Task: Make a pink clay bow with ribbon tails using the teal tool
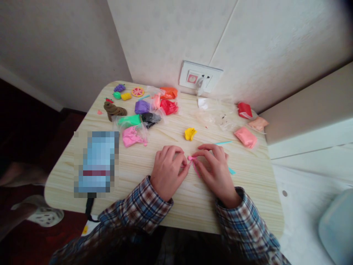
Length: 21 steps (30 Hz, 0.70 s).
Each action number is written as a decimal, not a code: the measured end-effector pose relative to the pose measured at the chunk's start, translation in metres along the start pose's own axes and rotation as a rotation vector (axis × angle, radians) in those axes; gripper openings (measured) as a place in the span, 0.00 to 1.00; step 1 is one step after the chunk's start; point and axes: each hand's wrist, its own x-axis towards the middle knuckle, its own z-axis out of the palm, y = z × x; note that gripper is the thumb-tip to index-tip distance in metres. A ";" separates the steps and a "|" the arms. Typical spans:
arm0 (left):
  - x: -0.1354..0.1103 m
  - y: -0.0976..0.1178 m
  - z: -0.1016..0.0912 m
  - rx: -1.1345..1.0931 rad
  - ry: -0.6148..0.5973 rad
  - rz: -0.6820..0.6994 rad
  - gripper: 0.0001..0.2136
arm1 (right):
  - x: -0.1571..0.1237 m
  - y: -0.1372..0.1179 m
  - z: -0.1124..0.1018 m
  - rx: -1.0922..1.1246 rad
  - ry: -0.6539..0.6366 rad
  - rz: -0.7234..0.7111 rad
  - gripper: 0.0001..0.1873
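Head view: left hand (pixel 168 170) and right hand (pixel 216 171), fingers curled, pinch pink clay (pixel 190 158) between them.
It is midway between the tabletop's (pixel 193 217) front and back edges; 1 wall socket (pixel 213 76) behind.

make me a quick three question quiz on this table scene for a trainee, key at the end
1. True or false: the yellow lump lies nearer the person's body than the left hand and right hand do.

2. What colour is the small piece at the fingertips of both hands?
a) green
b) black
c) pink

3. Fill in: near the far left corner of the table, the purple model is shaped like a bunch of ____.

Key: 1. False, it lies beyond them, towards the wall; 2. c; 3. grapes
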 end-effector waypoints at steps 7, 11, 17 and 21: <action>-0.001 0.000 -0.001 -0.019 -0.026 -0.027 0.04 | 0.000 0.001 0.001 -0.020 0.040 0.004 0.06; -0.002 0.001 -0.001 -0.015 -0.029 -0.024 0.04 | 0.000 0.001 0.000 -0.015 0.047 -0.014 0.07; -0.001 0.001 -0.002 -0.021 -0.029 -0.020 0.03 | 0.001 0.002 0.001 -0.039 0.033 -0.042 0.05; -0.001 0.000 -0.001 -0.030 -0.024 -0.020 0.01 | 0.000 0.002 0.001 -0.039 0.050 -0.042 0.06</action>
